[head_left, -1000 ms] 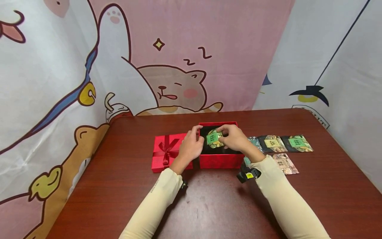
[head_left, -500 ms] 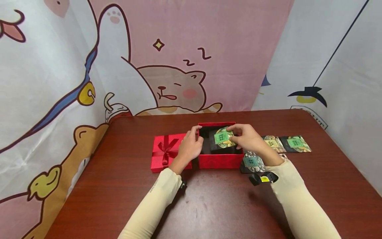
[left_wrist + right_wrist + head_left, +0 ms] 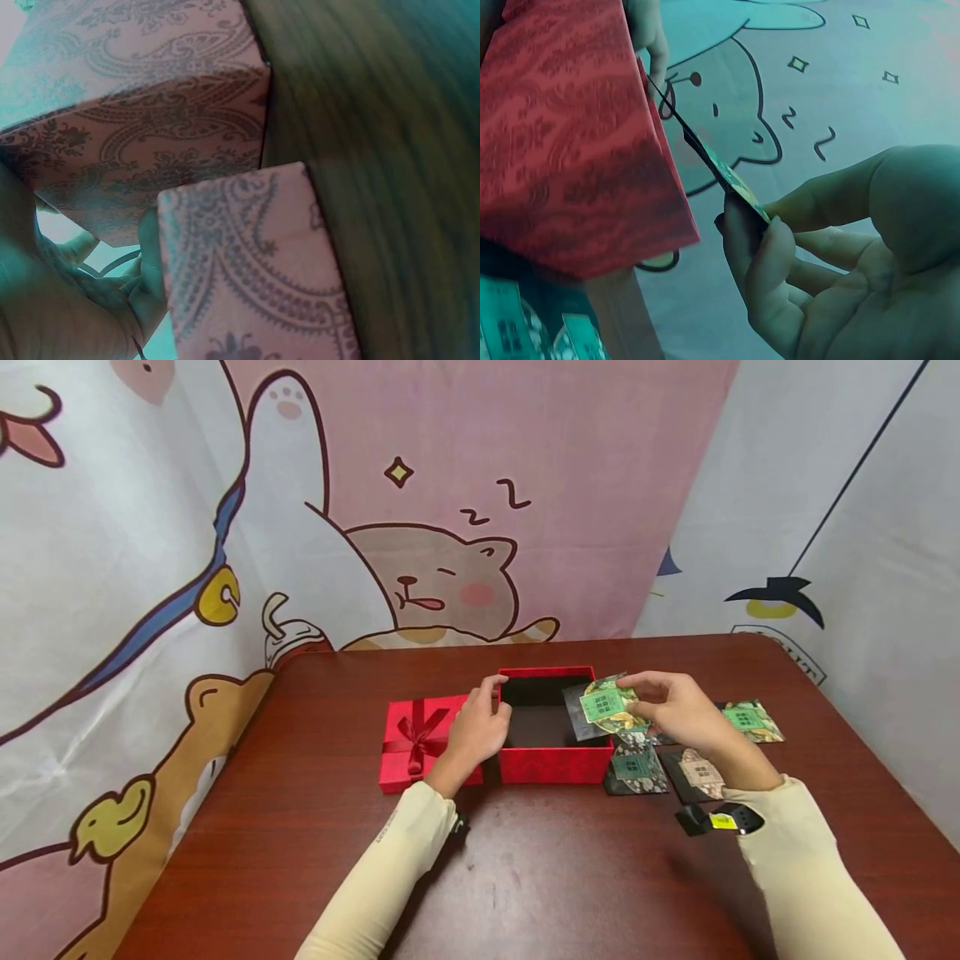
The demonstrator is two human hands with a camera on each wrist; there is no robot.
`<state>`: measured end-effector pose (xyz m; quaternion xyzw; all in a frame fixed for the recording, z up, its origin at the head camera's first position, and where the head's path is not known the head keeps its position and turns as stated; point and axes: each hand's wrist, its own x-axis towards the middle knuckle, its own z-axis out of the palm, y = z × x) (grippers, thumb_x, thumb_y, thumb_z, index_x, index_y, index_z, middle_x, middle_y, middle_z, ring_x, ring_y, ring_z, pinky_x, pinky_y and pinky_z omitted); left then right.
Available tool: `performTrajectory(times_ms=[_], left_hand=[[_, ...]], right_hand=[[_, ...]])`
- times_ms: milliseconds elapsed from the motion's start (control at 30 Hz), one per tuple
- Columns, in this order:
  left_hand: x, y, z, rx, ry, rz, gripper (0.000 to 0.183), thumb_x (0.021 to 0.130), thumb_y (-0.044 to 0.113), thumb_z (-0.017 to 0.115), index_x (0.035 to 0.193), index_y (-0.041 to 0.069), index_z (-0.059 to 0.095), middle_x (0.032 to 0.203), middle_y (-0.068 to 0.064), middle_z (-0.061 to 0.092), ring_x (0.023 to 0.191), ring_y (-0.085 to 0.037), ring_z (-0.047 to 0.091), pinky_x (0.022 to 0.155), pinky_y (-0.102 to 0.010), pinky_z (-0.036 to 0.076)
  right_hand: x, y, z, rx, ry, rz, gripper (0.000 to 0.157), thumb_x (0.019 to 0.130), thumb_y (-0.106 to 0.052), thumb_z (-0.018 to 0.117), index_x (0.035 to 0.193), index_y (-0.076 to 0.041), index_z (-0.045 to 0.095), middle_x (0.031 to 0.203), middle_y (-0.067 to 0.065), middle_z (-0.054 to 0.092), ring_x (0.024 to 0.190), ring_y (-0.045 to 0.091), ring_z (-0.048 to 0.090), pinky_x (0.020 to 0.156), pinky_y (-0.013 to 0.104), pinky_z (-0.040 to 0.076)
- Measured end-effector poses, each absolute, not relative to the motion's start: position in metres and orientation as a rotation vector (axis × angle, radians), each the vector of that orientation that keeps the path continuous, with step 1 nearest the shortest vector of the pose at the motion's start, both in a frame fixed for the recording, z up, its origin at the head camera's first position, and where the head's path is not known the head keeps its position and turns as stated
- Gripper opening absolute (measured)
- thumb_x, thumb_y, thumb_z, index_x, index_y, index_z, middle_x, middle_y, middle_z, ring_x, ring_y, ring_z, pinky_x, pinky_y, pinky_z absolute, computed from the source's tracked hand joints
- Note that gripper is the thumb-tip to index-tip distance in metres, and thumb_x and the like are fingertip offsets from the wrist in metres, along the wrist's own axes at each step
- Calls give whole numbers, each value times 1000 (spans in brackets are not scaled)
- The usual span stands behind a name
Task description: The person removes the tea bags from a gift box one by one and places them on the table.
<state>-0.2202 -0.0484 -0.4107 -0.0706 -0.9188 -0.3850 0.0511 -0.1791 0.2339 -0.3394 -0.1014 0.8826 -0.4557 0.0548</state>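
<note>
A flat black sachet (image 3: pixel 603 703) with a green label is pinched between the thumb and fingers of my right hand (image 3: pixel 675 708). It is tilted above the right rim of a red gift box (image 3: pixel 555 766), and the right wrist view shows it edge-on (image 3: pixel 720 174). My left hand (image 3: pixel 480 727) holds the box's left wall, fingers bent at the rim. Part of that hand (image 3: pixel 75 300) shows behind the patterned box (image 3: pixel 165 142) in the left wrist view. The dark inside of the box is visible, with no other sachet seen there.
The red lid (image 3: pixel 405 743) with its ribbon bow lies left of the box, partly behind my left hand. Several sachets lie on the table to the right, including a teal-labelled one (image 3: pixel 633 768), a pink-labelled one (image 3: pixel 697 775) and a green-labelled one (image 3: pixel 750 720).
My right hand has carried the green-labelled sachet rightward from inside the box to above its right rim. The left hand stays at the box's left wall.
</note>
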Motion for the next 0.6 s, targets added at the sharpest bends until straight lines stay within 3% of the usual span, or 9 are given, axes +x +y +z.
performTrajectory(times_ms=[100, 200, 300, 600], left_hand=[[-220, -48, -411, -216, -2791, -1175, 46, 96, 25, 46, 141, 29, 46, 130, -5, 57, 112, -29, 59, 89, -50, 46], [-220, -48, -412, -219, -2789, -1175, 45, 96, 25, 46, 141, 29, 46, 130, -5, 57, 112, -28, 59, 89, -50, 46], [-220, -48, -412, -216, -2788, -1175, 45, 96, 24, 47, 141, 29, 47, 130, -5, 58, 112, -29, 59, 89, -50, 46], [-220, -48, -412, -208, -2789, -1170, 45, 96, 22, 48, 141, 29, 47, 130, -6, 58, 114, -29, 59, 90, -51, 45]], right_hand=[[-177, 244, -342, -278, 2695, -1379, 41, 96, -6, 58, 137, 0, 54, 128, 26, 59, 79, 22, 59, 58, 32, 53], [-175, 255, -344, -232, 2692, -1377, 42, 97, -8, 57, 138, -1, 53, 127, 27, 58, 75, 17, 57, 57, 32, 52], [-172, 266, -347, -186, 2692, -1389, 41, 98, -9, 56, 138, 0, 53, 128, 27, 57, 77, 13, 56, 57, 32, 51], [-161, 309, -360, -83, 2797, -1335, 40, 100, -10, 52, 138, 3, 50, 103, 16, 65, 74, 10, 58, 57, 33, 51]])
